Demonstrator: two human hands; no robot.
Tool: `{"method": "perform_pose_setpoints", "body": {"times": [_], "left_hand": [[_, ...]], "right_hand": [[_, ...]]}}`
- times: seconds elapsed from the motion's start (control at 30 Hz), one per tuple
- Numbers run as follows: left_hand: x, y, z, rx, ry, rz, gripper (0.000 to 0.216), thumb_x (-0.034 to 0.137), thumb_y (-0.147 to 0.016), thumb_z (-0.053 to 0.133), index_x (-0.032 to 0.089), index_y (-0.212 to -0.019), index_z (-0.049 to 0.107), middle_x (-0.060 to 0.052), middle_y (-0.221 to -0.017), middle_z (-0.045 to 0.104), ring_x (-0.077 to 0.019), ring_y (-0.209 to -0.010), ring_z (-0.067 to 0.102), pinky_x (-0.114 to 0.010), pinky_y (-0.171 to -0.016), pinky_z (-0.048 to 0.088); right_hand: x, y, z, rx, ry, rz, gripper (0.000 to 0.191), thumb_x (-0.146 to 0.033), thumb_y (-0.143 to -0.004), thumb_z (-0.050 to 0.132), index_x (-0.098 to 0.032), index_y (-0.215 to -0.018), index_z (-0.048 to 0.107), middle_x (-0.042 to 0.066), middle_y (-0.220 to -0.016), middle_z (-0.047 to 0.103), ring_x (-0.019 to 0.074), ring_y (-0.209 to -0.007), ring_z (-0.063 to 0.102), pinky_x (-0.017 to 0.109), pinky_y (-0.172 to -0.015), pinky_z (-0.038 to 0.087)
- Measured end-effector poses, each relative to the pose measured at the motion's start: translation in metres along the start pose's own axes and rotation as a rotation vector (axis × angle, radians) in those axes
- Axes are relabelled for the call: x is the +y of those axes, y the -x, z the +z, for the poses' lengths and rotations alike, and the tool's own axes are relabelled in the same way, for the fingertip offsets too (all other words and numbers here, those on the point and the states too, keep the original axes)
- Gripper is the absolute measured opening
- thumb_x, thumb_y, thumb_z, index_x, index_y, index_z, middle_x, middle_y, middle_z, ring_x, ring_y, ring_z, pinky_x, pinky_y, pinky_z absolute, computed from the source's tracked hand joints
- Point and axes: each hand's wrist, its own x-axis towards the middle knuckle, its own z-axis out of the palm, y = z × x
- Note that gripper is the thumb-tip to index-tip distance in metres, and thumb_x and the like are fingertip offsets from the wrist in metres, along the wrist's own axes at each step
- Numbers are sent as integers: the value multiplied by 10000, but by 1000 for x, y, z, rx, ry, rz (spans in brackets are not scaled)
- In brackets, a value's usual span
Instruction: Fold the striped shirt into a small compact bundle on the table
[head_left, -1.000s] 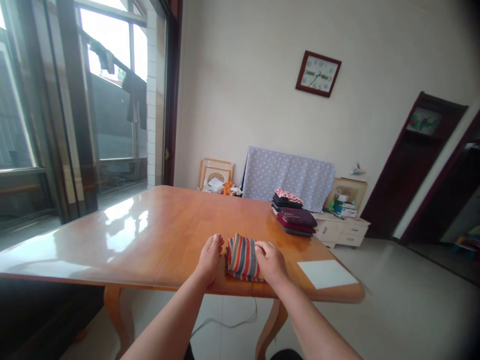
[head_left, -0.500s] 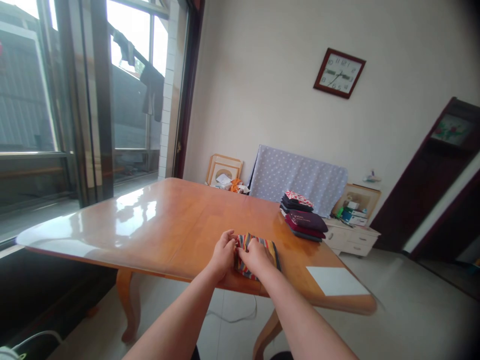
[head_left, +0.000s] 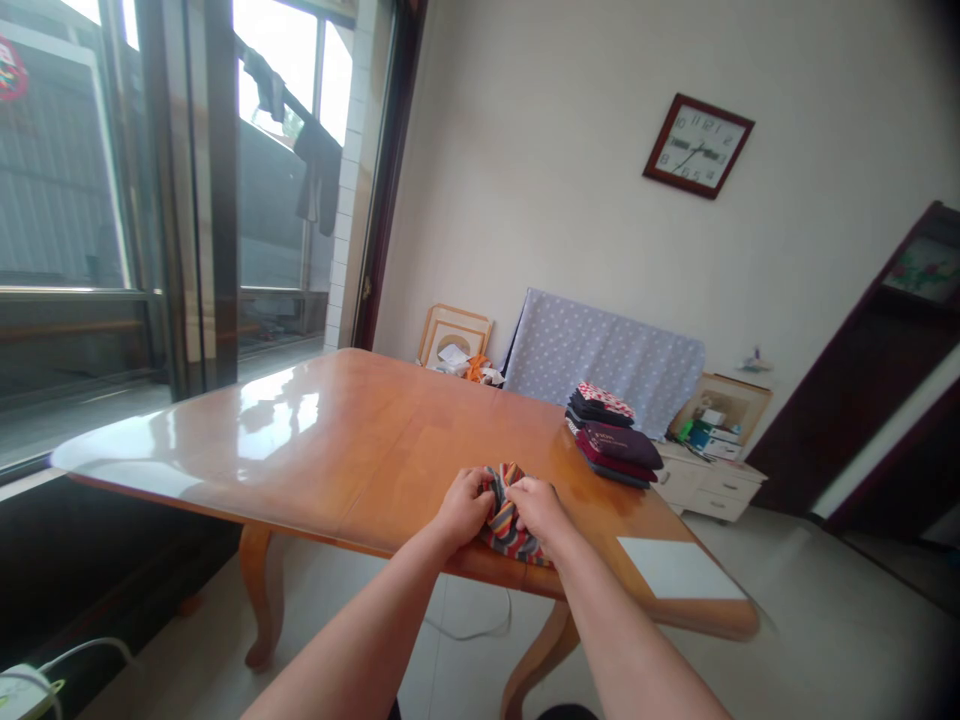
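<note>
A small striped cloth (head_left: 507,522) in orange, grey and red lies bunched near the front edge of the wooden table (head_left: 352,440). My left hand (head_left: 465,505) grips its left side with curled fingers. My right hand (head_left: 538,506) pinches the cloth's top right part, fingers closed on the fabric. The two hands almost touch over the cloth, and much of it is hidden under them.
A stack of folded dark and red garments (head_left: 611,446) sits at the table's far right. A white sheet (head_left: 679,568) lies at the near right corner. Beyond stand a dotted covered object (head_left: 604,350), a low white cabinet (head_left: 712,480), a wall clock (head_left: 697,147) and large windows (head_left: 150,200).
The flat folded cloth has been gathered up and bunched. Both hands closed on it and came together. The view has shifted left and the table edge sits lower right.
</note>
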Motion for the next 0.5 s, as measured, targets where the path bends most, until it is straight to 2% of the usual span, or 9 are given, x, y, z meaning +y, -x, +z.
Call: {"method": "perform_pose_setpoints", "body": {"times": [0.1,0.27,0.37,0.5], "left_hand": [[1,-2,2,-50,-41,35,339,138,-733,551,218,-1003,740,-80,-1277,615,-233,-1226,533,-343,-1127,351],[2,-5,5,-96,-43,42,315,164,-727,586,219,-985,758,-99,-1314,615,-275,-1250,523,-404,-1152,332],[6,-7,2,-119,2,45,260,199,-730,617,228,-940,767,-103,-1294,644,-297,-1226,549,-424,-1133,359],[12,-9,-4,-173,103,49,316,153,-691,601,233,-949,764,-70,-1136,733,-279,-1116,623,-407,-1045,456]], "right_hand": [[-3,0,-6,53,-5,-34,227,-374,-829,493,-220,-678,563,-40,-547,576,119,-491,533,210,-475,358],[-17,3,-14,182,143,-203,236,-377,-807,552,-219,-635,589,-40,-619,634,124,-622,558,203,-566,375],[-23,5,-10,116,140,-240,221,-355,-831,521,-222,-679,608,-37,-682,673,123,-665,585,196,-603,400],[-17,5,1,7,147,-177,225,-340,-850,492,-213,-733,636,-7,-780,717,140,-750,632,203,-663,441]]}}
